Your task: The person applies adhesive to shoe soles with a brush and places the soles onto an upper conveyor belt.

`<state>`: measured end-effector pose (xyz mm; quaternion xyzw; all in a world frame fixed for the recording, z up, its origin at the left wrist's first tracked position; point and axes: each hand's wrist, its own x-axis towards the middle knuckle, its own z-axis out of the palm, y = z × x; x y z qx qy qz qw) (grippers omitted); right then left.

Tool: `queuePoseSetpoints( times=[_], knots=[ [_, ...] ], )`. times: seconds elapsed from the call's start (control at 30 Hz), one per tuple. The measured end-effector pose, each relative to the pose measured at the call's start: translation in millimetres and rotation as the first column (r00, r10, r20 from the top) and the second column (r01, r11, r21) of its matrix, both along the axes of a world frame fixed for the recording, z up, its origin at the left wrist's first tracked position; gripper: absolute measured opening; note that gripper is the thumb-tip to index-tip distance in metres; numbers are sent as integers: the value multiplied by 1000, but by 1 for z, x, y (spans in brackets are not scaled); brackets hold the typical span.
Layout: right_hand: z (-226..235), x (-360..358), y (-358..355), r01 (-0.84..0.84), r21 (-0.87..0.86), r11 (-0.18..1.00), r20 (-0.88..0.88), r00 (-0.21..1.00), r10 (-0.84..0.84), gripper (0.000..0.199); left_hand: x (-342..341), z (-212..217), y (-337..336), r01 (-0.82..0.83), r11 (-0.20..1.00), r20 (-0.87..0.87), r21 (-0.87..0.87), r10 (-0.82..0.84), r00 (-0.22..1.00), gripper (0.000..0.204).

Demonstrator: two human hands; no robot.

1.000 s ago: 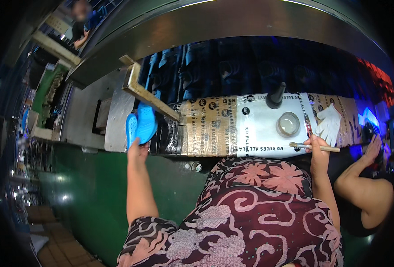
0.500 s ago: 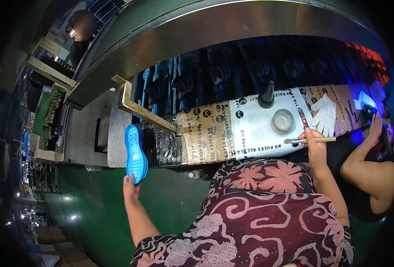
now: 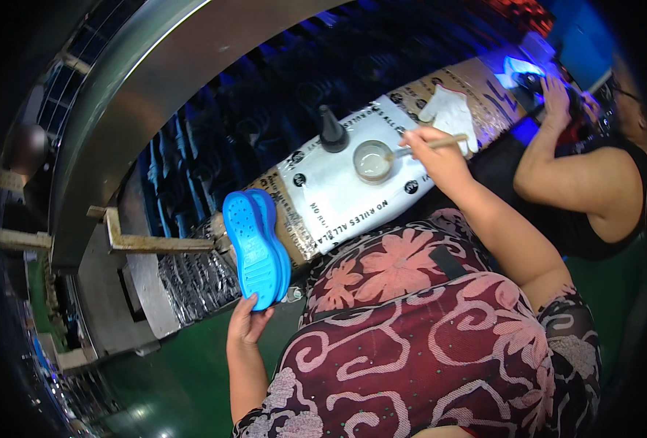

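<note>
Left hand [image 3: 250, 323] pinched the lower end of two stacked blue soles [image 3: 253, 252], held up in front of the counter [image 3: 296, 228] edge. Right hand [image 3: 436, 155] had a brush [image 3: 453, 140] pinched by its handle, bristles at the rim of a round clear cup [image 3: 373, 179]; contact unclear. Cup sat on white sheet [image 3: 338, 212], black cone-topped bottle [image 3: 334, 135] beside it. White glove [image 3: 450, 117] lay just past the right hand.

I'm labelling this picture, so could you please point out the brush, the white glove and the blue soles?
Brush [image 3: 452, 139], head view, on its handle.
White glove [image 3: 450, 117], head view, near its middle.
Blue soles [image 3: 255, 250], head view, middle of the front one.
</note>
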<state>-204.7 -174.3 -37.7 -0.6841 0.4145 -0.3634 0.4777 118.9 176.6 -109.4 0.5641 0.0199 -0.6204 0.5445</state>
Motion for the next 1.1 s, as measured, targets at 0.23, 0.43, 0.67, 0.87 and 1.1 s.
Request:
queuePoseSetpoints(
  times=[0.23,0.43,0.67,0.87,1.1],
  knots=[
    [-23,17,-10,-68,-136,988,-206,978,39,20,-20,-5,-42,-16,989,374,144,-40,927,33],
    [-58,26,-22,-134,-508,851,-273,962,-12,16,-11,-8,-47,75,997,356,37,-83,931,25],
    [-24,18,-15,-85,-108,991,-182,981,64,22,-16,23,-61,-16,998,64,-60,20,998,34],
    [-31,16,-14,34,-41,999,2,999,-34,32,-67,66,-102,-14,962,376,-272,120,919,46],
    [-20,6,-7,69,140,988,189,977,-95,31,-93,79,-142,169,947,685,-272,67,726,48]
  ],
)
